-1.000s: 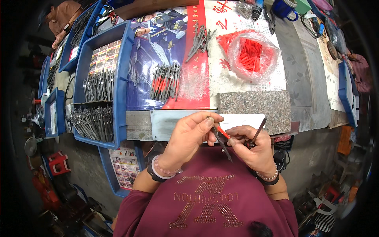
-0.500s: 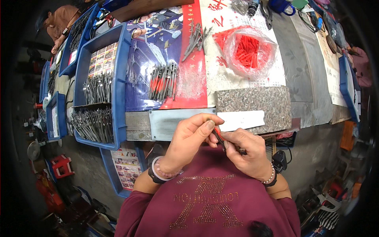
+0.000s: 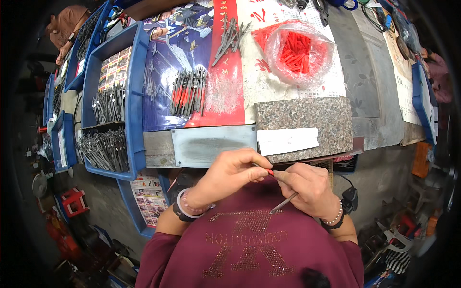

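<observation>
My left hand (image 3: 234, 172) pinches one end of a slim black-and-red piece (image 3: 270, 172) between thumb and fingers, just in front of the table edge. Against its other end press the fingertips of my right hand (image 3: 308, 188). A thin grey metal strip (image 3: 283, 203) sticks out below my right fingers, pointing toward my shirt; whether it belongs to the same piece is hidden by the hand. Left of the hands, a row of similar black-and-red pieces (image 3: 188, 92) lies on the table. Loose red parts fill a clear plastic bag (image 3: 300, 55) farther back.
At the left stands a blue tray (image 3: 136, 103) full of dark slim pieces. A speckled stone slab (image 3: 331, 126) with a white paper strip (image 3: 288, 141) lies at the table's front, beside a grey plate (image 3: 213, 145). Loose grey strips (image 3: 229, 41) lie farther back. Another person (image 3: 69, 26) is at far left.
The piece has turned from slanting upright to nearly level between my hands. My right hand has tilted, and the grey strip below it has come into sight. The view has shifted slightly.
</observation>
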`<state>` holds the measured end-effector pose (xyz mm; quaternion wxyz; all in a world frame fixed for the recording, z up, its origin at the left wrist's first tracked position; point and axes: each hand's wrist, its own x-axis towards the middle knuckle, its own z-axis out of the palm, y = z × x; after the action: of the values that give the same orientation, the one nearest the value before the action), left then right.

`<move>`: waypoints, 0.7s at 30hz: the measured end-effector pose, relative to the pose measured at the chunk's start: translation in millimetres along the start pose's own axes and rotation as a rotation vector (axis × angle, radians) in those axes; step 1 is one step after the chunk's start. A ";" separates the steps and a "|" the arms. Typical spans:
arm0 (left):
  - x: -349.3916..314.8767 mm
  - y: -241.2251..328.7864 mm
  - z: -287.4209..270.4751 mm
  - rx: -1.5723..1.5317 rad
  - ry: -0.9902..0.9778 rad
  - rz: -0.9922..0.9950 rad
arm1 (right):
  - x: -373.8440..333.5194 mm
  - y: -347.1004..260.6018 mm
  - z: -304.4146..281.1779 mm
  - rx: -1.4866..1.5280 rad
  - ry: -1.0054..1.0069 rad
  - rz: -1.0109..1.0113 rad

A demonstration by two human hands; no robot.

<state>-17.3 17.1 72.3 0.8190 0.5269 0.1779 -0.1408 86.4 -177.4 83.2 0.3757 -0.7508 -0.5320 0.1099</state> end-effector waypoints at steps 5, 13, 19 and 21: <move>18.7 -19.6 9.3 0.506 0.191 0.517 | -2.5 6.1 -30.5 -0.058 0.077 0.226; 45.4 -43.8 7.1 0.909 0.510 0.778 | -4.5 15.9 -35.6 0.300 0.198 0.401; 45.9 -50.5 7.1 1.053 0.532 0.813 | 18.0 -25.4 -46.1 0.469 0.501 0.171; 45.5 -50.5 6.8 1.064 0.528 0.810 | 25.9 -18.7 -37.3 0.056 0.249 0.143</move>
<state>3.4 -11.6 13.8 0.3687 0.8958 0.0679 0.2388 104.7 -168.5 127.8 0.4510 -0.7838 -0.4231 0.0573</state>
